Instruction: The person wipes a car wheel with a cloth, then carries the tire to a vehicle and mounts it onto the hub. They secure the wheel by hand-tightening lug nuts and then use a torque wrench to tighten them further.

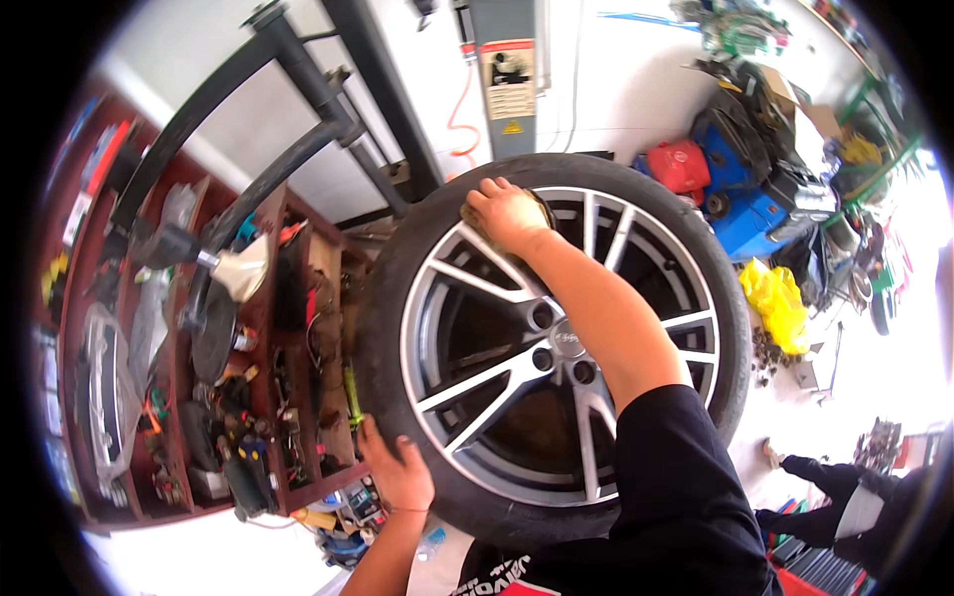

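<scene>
A large car wheel fills the middle, a black tyre [477, 512] around a silver-and-dark alloy rim [522, 382] with split spokes. My right hand [507, 214] reaches across it to the far left part of the rim, where rim and tyre meet. Its fingers are curled over a brownish, dark-edged thing that is mostly covered, perhaps a cloth or pad. At the tyre's near left edge is my left hand [397, 472], fingers and thumb apart, holding nothing. Close beyond its fingertips, a thin yellow-green item [352, 395] lies along the shelf edge.
Dark red shelving [288, 497] full of tools and parts stands at left. Black machine arms [298, 74] with a pale cone [243, 268] rise above it. A grey post [505, 129] stands behind the wheel. Right are blue cases [750, 221], a yellow bag [775, 303] and another person [855, 507].
</scene>
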`<move>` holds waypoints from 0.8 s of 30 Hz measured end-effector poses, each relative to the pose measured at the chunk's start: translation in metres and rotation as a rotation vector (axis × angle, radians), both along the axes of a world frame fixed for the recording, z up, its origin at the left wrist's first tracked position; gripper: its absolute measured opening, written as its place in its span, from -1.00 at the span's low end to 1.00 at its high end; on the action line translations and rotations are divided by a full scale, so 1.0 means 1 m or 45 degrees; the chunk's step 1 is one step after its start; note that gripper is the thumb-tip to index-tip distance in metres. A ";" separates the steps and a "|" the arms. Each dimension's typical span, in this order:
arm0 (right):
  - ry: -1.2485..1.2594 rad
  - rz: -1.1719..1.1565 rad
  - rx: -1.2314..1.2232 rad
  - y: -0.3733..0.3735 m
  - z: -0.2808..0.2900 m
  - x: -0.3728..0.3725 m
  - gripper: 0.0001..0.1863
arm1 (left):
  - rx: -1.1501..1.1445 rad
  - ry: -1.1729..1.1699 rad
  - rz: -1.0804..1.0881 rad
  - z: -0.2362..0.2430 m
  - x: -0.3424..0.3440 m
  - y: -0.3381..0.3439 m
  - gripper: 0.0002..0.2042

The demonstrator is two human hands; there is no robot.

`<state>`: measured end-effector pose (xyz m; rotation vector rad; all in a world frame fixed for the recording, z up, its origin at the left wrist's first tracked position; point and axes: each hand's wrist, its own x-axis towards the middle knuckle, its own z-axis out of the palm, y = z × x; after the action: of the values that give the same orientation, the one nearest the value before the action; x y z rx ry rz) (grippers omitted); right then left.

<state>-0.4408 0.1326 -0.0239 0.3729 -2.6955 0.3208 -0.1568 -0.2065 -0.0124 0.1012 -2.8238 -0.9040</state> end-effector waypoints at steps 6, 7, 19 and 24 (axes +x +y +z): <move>-0.306 -0.401 0.143 0.135 0.034 0.037 -0.69 | 0.001 -0.010 -0.015 -0.003 -0.002 -0.002 -0.42; -0.353 -0.382 0.091 0.145 0.042 0.044 -0.69 | 0.006 -0.016 -0.017 -0.004 -0.001 -0.003 -0.43; -0.323 -0.679 0.011 0.261 0.067 0.200 -0.79 | -0.047 0.070 -0.048 -0.009 0.000 -0.005 -0.42; -0.196 -0.729 -0.660 0.216 0.085 0.141 -0.57 | -0.036 0.038 -0.005 -0.008 -0.001 -0.003 -0.46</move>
<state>-0.2996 0.3482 0.0610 -0.5796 -2.5845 0.8594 -0.1574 -0.2093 -0.0203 0.0772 -2.8094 -0.8585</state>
